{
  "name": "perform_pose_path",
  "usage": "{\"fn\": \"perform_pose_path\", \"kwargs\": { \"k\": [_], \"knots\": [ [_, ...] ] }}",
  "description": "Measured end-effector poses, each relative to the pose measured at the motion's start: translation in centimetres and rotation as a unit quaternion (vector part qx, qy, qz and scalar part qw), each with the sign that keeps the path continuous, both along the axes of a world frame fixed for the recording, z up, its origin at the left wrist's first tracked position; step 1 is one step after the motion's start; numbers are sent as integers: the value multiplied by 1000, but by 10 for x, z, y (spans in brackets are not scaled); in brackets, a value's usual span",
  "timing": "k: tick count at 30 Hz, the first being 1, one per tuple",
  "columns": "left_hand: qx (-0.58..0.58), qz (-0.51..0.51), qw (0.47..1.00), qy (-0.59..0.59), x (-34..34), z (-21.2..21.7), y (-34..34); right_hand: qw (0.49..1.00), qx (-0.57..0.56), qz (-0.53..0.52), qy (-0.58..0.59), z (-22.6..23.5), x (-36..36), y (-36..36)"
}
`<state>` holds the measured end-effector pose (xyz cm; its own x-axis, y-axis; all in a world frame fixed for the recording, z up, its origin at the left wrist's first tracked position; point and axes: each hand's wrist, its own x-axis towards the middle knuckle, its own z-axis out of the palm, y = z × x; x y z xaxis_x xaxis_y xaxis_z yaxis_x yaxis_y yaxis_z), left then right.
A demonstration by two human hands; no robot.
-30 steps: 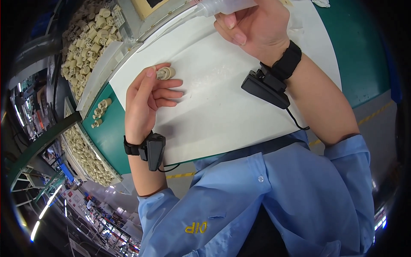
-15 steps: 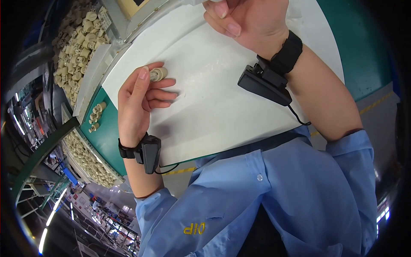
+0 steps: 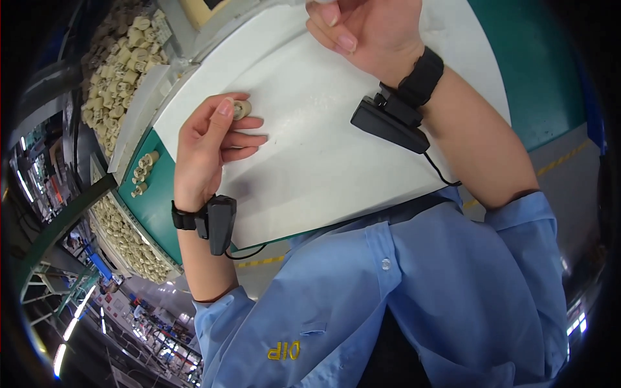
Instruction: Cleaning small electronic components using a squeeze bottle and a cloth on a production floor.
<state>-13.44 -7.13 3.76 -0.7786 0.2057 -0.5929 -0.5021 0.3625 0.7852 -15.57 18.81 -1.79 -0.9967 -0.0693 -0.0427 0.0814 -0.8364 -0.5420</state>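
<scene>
The left hand (image 3: 204, 145) pinches a small cream piece (image 3: 243, 109) between thumb and forefinger, with its other fingers spread loosely below. The piece is above the left part of a white sheet (image 3: 323, 168) laid on a green bench (image 3: 155, 207). The right hand (image 3: 372, 32) is at the upper edge with its fingers curled (the view cuts off their far side, so I cannot tell whether they grip anything). Each wrist carries a black strap with a black box, the left box (image 3: 222, 225) and the right box (image 3: 388, 126). A short row of similar pieces (image 3: 142, 171) lies on the bench, left of the sheet, near a heaped pile of cream parts (image 3: 119, 87).
</scene>
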Motion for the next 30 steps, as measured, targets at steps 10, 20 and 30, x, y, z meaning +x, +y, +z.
{"fn": "perform_pose_path", "kwargs": {
  "k": [10,20,30],
  "knots": [
    [70,4,997,-36,-3,2,-7,1000,20,10,4,8,0,-2],
    [-23,18,999,19,5,5,6,997,45,62,22,12,-2,0],
    [29,25,994,104,29,-1,-12,997,41,59,43,9,1,-2]
  ]
}}
